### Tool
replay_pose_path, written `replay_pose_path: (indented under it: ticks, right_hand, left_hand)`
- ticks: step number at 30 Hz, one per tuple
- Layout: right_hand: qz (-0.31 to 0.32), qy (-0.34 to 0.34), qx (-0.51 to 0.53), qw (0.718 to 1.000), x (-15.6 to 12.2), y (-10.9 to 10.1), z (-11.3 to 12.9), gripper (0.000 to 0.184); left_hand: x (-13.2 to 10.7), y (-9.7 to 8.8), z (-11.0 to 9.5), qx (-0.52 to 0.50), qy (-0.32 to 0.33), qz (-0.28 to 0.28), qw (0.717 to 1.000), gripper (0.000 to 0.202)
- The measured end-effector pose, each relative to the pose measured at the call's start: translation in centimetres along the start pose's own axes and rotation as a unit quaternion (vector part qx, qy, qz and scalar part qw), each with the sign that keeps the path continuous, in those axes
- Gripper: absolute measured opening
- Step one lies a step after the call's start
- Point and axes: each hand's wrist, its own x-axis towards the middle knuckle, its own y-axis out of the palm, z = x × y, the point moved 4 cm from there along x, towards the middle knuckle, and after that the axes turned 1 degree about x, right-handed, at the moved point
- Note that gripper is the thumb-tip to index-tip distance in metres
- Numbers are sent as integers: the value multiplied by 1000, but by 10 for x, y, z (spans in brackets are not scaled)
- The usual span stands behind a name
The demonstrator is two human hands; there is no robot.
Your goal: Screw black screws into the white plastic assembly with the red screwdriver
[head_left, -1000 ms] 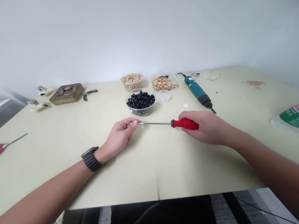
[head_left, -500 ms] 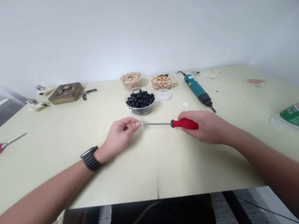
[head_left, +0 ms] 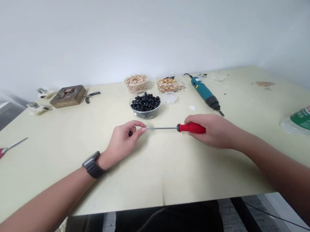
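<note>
Dark bit [head_left: 130, 133], unseen a second ago, now exposed in curled left hand [head_left: 122, 142]. Screwdriver [head_left: 184, 127] held over table's [head_left: 157, 173] middle, long axis left–right, tip pointed left, pinched by thumb and forefinger; handle clasped by right hand [head_left: 217, 130].

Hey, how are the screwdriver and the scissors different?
The right hand holds the screwdriver; the scissors lie on the table. In the picture, the screwdriver points left, the scissors right. The screwdriver has one solid grip, the scissors looped handles. Both are red where you hold them.
</note>
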Motion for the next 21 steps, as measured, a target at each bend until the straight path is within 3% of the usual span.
replay_pose_path:
  ticks: [4,7,11,14,21]
  right_hand:
    - [-7,4,4,1000,0,-1,0,17]
    - [-11,2,4,1000,0,-1,-1,18]
    - [-12,-3,4,1000,0,-1,-1,18]
    - [-15,-5,2,1000,1,-1,-1,19]
    - [-30,-6,8,999,1,-2,-2,16]
  left_hand:
    - [0,-2,1,-36,-29,3,999,35]
    - [1,-2,5,-155,-79,-6,985,35]
    - [4,-2,8,-387,-187,-59,901,21]
    - [4,-3,7,-435,-245,-95,861,16]
    - [3,4,10,-425,-182,-54,885,7]
